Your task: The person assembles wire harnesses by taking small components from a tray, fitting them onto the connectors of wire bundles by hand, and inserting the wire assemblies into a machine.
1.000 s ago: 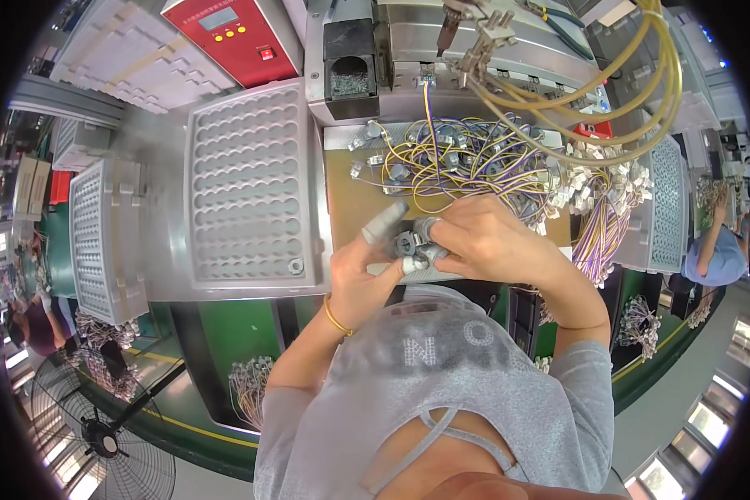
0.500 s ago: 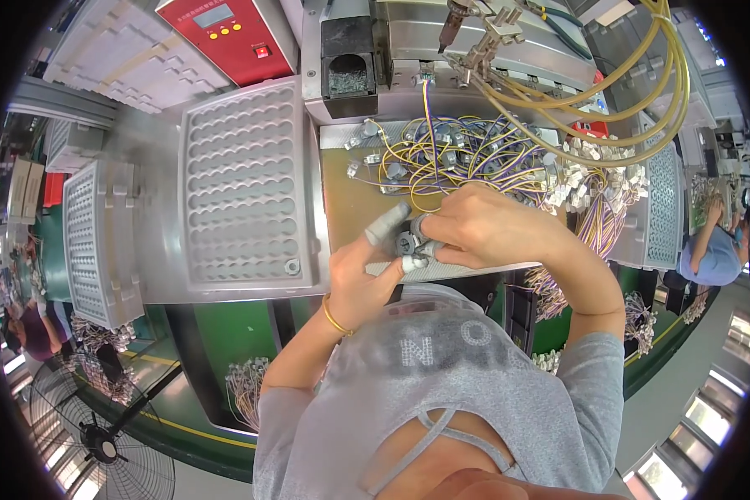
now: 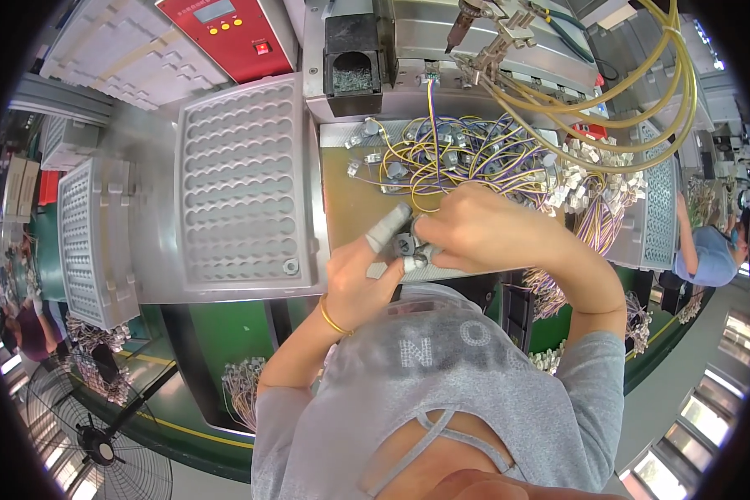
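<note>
A small round dark-grey part point(image 3: 405, 244) with a cross-shaped mark on its face is held between my two hands, low over the work board. My left hand point(image 3: 360, 268), with white covers on thumb and index finger, grips it from the left between those two fingertips. From the right, the bent fingers of my right hand point(image 3: 479, 227) pinch at the part's right side and hide some of it. Just beyond my hands lies a tangled heap of yellow and purple wires point(image 3: 467, 154) with small round grey parts and white connectors on their ends.
To the left stands a grey tray point(image 3: 242, 183) with rows of round pockets; one small part sits in its near right corner. A black box point(image 3: 352, 71), a red control unit point(image 3: 229, 33) and a metal fixture with yellowish tubes point(image 3: 679, 92) are at the back. White connectors point(image 3: 596, 175) bunch at right.
My fingers have shifted slightly around the round grey part, which stays in almost the same place. The head view has moved a little.
</note>
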The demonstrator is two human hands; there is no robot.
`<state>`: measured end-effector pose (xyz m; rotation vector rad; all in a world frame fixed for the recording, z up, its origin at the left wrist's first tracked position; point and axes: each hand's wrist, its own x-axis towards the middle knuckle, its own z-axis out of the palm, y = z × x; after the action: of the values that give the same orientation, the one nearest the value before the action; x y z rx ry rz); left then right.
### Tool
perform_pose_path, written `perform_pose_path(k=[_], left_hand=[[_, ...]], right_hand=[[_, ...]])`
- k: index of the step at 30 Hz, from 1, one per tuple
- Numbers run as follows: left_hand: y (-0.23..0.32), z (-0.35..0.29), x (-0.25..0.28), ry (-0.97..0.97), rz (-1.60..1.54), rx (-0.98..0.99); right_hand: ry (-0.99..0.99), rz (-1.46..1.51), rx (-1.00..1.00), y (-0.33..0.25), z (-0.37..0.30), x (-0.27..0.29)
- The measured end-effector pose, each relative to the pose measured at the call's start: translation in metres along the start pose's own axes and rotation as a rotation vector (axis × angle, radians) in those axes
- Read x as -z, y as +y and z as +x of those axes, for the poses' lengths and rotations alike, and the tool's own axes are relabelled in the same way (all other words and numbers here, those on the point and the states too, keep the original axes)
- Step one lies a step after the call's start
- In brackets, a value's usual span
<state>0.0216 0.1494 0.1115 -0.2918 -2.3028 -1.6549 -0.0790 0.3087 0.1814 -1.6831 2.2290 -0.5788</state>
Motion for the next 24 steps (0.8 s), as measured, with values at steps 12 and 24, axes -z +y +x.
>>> perform_pose_path(k=[12, 24], left_hand=[[-0.002, -0.001, 0.003, -0.029, -0.190, 0.164], [-0.004, 0.000, -0.001, 0.024, -0.185, 0.144]], right_hand=[[0.222, 0.170, 0.020, 0.010, 0.000, -0.006], [0.053, -0.021, 0.032, 0.002, 0.002, 0.002]])
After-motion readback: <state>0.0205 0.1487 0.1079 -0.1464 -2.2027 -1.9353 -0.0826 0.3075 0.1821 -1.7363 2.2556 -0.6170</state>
